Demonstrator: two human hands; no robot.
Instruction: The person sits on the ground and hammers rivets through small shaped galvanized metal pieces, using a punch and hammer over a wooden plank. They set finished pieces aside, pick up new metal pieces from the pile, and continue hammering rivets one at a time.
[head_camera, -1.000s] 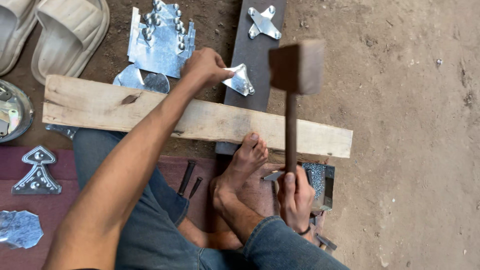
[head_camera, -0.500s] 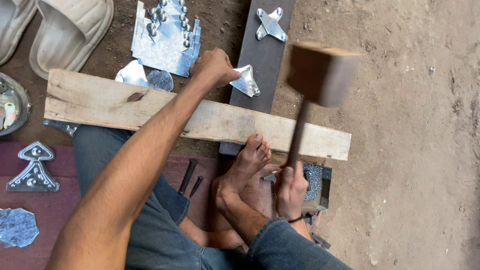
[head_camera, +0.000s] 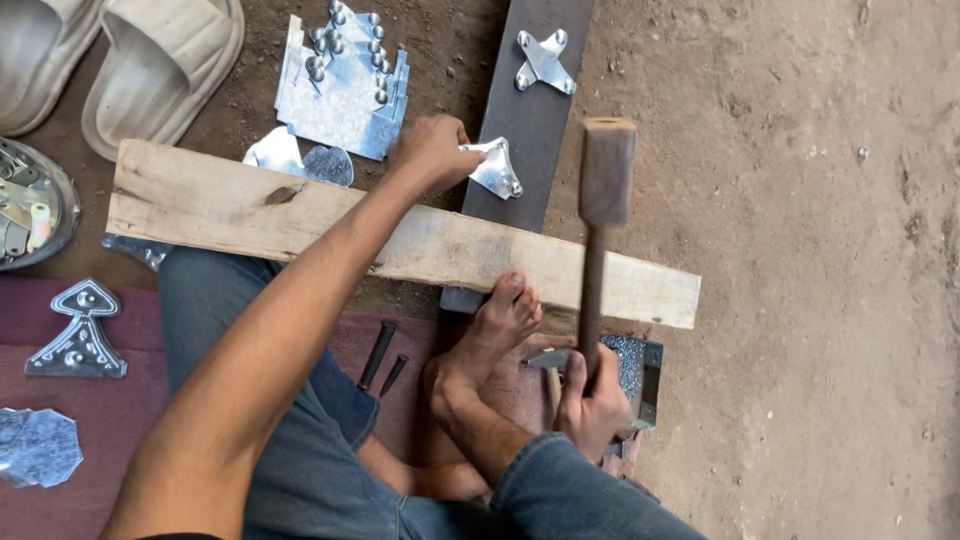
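A small embossed metal piece (head_camera: 495, 166) is pinched in the fingers of the left hand (head_camera: 432, 152) and is held down on the dark steel bar (head_camera: 527, 120), just beyond the far edge of the wooden plank (head_camera: 300, 215) that lies across that bar. A wooden mallet (head_camera: 606, 170) is gripped low on its handle by the clenched right hand (head_camera: 592, 400), on the near side of the plank, with its head raised over the plank just right of the metal piece. A bare foot (head_camera: 495, 330) is rested against the plank's near edge, a star-shaped metal piece (head_camera: 544, 62) lies farther along the bar, and a studded metal sheet (head_camera: 343, 85) lies on the dirt beyond the plank.
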